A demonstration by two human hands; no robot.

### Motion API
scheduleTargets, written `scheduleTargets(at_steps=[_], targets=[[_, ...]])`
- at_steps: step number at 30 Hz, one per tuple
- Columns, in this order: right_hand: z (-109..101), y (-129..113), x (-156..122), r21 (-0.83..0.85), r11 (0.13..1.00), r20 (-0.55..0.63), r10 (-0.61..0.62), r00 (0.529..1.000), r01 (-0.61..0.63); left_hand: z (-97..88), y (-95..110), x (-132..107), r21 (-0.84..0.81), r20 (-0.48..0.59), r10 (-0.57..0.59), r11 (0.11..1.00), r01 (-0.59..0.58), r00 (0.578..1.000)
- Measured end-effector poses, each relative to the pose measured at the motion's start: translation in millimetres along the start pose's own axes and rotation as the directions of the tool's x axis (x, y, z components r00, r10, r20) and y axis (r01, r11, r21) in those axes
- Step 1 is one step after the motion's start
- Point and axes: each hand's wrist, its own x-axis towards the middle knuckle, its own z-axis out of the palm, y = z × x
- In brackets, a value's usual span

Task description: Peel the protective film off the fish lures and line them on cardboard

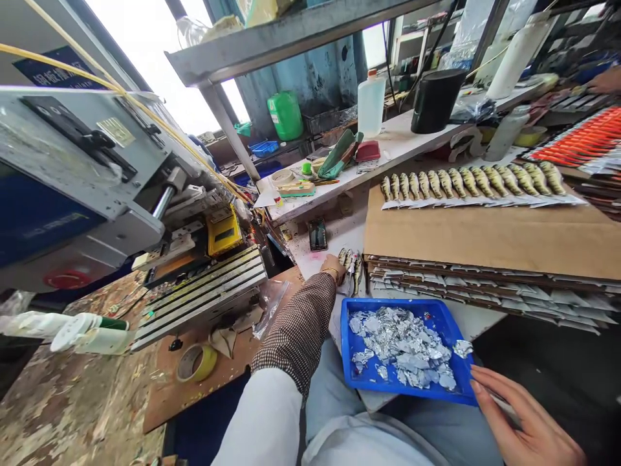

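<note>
My left hand (334, 266) reaches forward to a small group of fish-shaped lures (358, 275) on the white bench top. It is at their left side, its fingers mostly hidden, so I cannot tell whether it grips one. My right hand (526, 414) is at the right rim of a blue tray (345, 346), thumb and fingers drawn together around a slim greyish thing, mostly hidden. Crumpled silver foil pieces (402, 343) fill much of the tray. One foil piece (463, 349) rests on its right rim, just beyond my right fingertips.
Stacked cardboard sheets (485, 233) stand to the right, topped by a row of fish lures (470, 182). Orange lures (582, 139) lie farther right. On the left are a machine (87, 194), a slotted metal bed (198, 298) and a tape roll (196, 362). A dark small box (317, 234) sits ahead.
</note>
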Motion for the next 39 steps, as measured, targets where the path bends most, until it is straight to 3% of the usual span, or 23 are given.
scheduleTargets(at_steps=[4,6,9,11,15,18,21,23,25,28,34,39], targets=[[-4.5,-3.1,-10.7,0.030,0.998,0.007,0.057,0.998,-0.057,-7.5,-2.8,-4.3,-0.203,0.023,0.008,0.979,-0.003,1.000],[-6.4,-0.5,-17.8,0.014,0.988,0.031,0.154,0.988,-0.155,-12.8,-6.9,-9.8,-0.323,0.026,0.030,0.946,-0.020,0.999],[-8.6,7.0,-25.5,-0.045,0.939,0.101,0.345,0.933,-0.342,-24.7,-15.4,-24.8,-0.499,0.042,0.074,0.866,-0.043,0.996],[-9.2,12.4,-26.7,-0.019,0.915,0.153,0.401,0.903,-0.403,-35.5,-22.0,-41.5,-0.611,0.073,0.123,0.790,-0.053,0.990],[-6.8,13.1,-19.1,0.054,0.916,0.250,0.372,0.894,-0.397,-49.4,-35.2,-96.9,-0.795,0.170,0.272,0.605,-0.031,0.947],[-1.8,-2.8,-4.8,0.080,0.946,0.284,0.280,0.917,-0.314,-37.8,-41.4,-150.6,-0.859,0.261,0.365,0.511,0.042,0.894],[2.8,-28.7,15.3,0.155,0.975,0.243,0.118,0.963,-0.159,-10.2,-41.8,-197.8,-0.907,0.376,0.477,0.364,0.211,0.795],[4.3,-44.8,28.8,0.191,0.980,0.207,0.020,0.978,-0.060,8.5,-39.3,-220.6,-0.904,0.426,0.525,0.287,0.318,0.737],[4.8,-56.2,39.2,0.219,0.976,0.200,-0.039,0.979,-0.005,21.9,-35.9,-236.4,-0.893,0.449,0.544,0.252,0.373,0.709],[5.4,-63.3,45.8,0.229,0.973,0.231,-0.036,0.972,-0.018,29.9,-31.8,-250.4,-0.881,0.466,0.567,0.233,0.411,0.679],[7.1,-66.1,41.9,0.210,0.971,0.263,0.053,0.963,-0.111,28.2,-30.1,-260.6,-0.853,0.493,0.634,0.215,0.476,0.595],[6.0,-70.8,43.2,0.240,0.965,0.242,0.049,0.969,-0.109,29.9,-28.5,-265.4,-0.837,0.511,0.641,0.221,0.500,0.572]])
